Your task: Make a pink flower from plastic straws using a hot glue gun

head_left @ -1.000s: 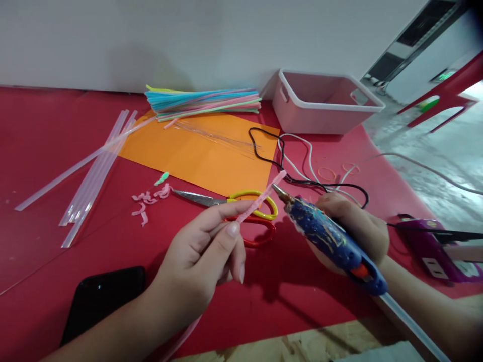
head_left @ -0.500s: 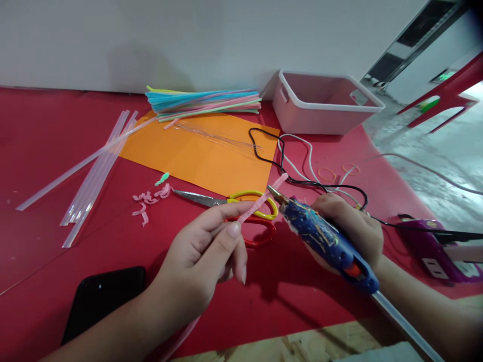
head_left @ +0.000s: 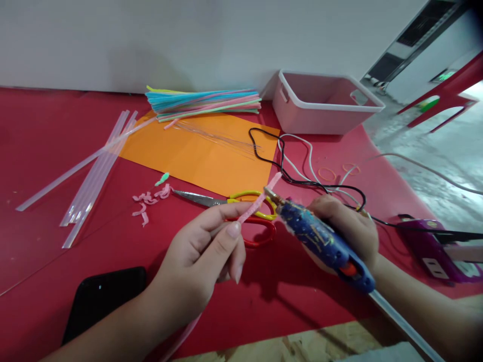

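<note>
My left hand (head_left: 211,251) pinches a pink pipe cleaner (head_left: 258,201) between thumb and forefinger, its free end slanting up to the right. The rest of it trails out below my wrist. My right hand (head_left: 349,226) is wrapped round a blue hot glue gun (head_left: 320,234) smeared with dried glue. The gun's metal nozzle touches or nearly touches the pipe cleaner close to its tip. A clear glue stick (head_left: 402,322) juts from the gun's rear. Behind my left fingers lie scissors (head_left: 199,198) with one yellow and one red handle loop.
On the red table (head_left: 33,151) are glue sticks (head_left: 100,176), a bundle of pipe cleaners (head_left: 204,103), orange paper (head_left: 188,156), pink scraps (head_left: 145,198) and a black phone (head_left: 105,301). A pink bin (head_left: 313,118), tangled cords (head_left: 279,163) and a purple power strip (head_left: 426,251) sit rightward.
My right hand and the glue gun have shifted slightly left, the nozzle sliding along the pipe cleaner towards my left fingers. The pipe cleaner's tip has swung slightly left.
</note>
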`<act>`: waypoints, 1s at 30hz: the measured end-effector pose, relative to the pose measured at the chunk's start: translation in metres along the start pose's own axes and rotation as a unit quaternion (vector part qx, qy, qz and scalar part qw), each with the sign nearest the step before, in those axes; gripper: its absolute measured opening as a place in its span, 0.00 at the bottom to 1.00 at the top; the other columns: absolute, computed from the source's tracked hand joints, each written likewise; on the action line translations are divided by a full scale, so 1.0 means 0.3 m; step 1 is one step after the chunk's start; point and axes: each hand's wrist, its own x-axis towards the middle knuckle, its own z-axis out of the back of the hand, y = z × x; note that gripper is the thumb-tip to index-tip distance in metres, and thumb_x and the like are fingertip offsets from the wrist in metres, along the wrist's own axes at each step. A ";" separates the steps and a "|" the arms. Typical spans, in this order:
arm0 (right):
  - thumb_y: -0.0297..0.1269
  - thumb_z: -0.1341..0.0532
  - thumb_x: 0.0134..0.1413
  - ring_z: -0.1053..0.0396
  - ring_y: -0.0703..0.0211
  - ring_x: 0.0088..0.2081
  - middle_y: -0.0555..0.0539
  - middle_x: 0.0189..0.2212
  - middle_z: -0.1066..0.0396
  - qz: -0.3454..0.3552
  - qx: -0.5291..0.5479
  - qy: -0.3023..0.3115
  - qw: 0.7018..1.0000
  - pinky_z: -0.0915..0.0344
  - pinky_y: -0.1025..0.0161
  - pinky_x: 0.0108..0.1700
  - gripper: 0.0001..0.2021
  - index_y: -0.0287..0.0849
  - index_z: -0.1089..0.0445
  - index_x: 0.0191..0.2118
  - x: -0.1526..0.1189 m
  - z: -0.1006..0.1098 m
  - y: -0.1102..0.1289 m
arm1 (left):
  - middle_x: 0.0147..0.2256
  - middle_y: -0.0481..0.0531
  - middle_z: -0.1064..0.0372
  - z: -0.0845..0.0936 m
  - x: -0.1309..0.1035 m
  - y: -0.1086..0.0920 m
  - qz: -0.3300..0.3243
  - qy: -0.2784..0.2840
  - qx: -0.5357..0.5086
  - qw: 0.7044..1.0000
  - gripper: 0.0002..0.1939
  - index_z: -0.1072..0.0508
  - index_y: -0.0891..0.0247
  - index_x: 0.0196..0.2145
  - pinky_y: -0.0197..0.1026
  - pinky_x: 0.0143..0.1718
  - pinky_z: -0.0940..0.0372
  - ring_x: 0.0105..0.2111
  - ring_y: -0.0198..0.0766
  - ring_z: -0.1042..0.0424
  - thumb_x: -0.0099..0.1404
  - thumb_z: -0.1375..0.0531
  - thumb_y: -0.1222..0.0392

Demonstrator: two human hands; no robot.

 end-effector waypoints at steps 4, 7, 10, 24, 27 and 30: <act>0.29 0.45 0.62 0.33 0.60 0.26 0.49 0.26 0.31 0.068 -0.003 0.052 0.996 0.36 0.60 0.30 0.03 0.42 0.34 0.38 0.023 0.002 0.021 | 0.17 0.40 0.39 -0.001 0.000 -0.001 0.007 -0.009 -0.006 1.000 0.12 0.27 0.57 0.50 0.34 0.21 0.51 0.17 0.27 0.47 0.72 0.43 0.55; 0.28 0.43 0.60 0.33 0.59 0.27 0.48 0.27 0.31 0.055 -0.014 0.018 0.998 0.36 0.60 0.30 0.03 0.42 0.34 0.38 0.018 0.007 0.021 | 0.17 0.40 0.39 -0.002 0.002 0.001 -0.001 -0.010 -0.012 1.000 0.12 0.27 0.57 0.50 0.34 0.21 0.51 0.17 0.27 0.47 0.72 0.43 0.56; 0.27 0.38 0.56 0.34 0.59 0.28 0.48 0.28 0.31 0.028 -0.040 -0.012 0.999 0.37 0.61 0.29 0.07 0.44 0.34 0.38 0.006 0.006 0.012 | 0.17 0.40 0.39 -0.001 0.004 0.003 -0.008 -0.001 -0.014 1.000 0.12 0.27 0.56 0.50 0.34 0.21 0.51 0.17 0.27 0.47 0.72 0.44 0.55; 0.28 0.40 0.57 0.34 0.59 0.26 0.49 0.26 0.31 0.046 -0.034 0.003 0.998 0.37 0.61 0.29 0.05 0.45 0.34 0.37 0.012 0.005 0.012 | 0.17 0.41 0.40 0.002 -0.002 0.003 0.001 0.000 -0.025 1.000 0.12 0.26 0.55 0.50 0.34 0.20 0.52 0.17 0.27 0.48 0.71 0.43 0.55; 0.29 0.40 0.58 0.34 0.59 0.26 0.49 0.26 0.32 0.045 -0.048 0.010 0.998 0.38 0.61 0.28 0.03 0.44 0.34 0.36 0.019 0.001 0.010 | 0.16 0.40 0.41 0.004 -0.002 0.004 0.000 -0.001 -0.024 1.000 0.13 0.26 0.55 0.51 0.34 0.20 0.52 0.17 0.27 0.47 0.71 0.43 0.55; 0.28 0.42 0.60 0.34 0.60 0.26 0.50 0.24 0.32 0.056 -0.047 0.021 0.997 0.37 0.62 0.29 0.04 0.43 0.34 0.36 0.030 -0.002 0.012 | 0.16 0.40 0.42 0.005 0.000 0.006 0.003 0.002 -0.022 1.000 0.13 0.27 0.54 0.52 0.34 0.20 0.53 0.17 0.28 0.49 0.71 0.43 0.53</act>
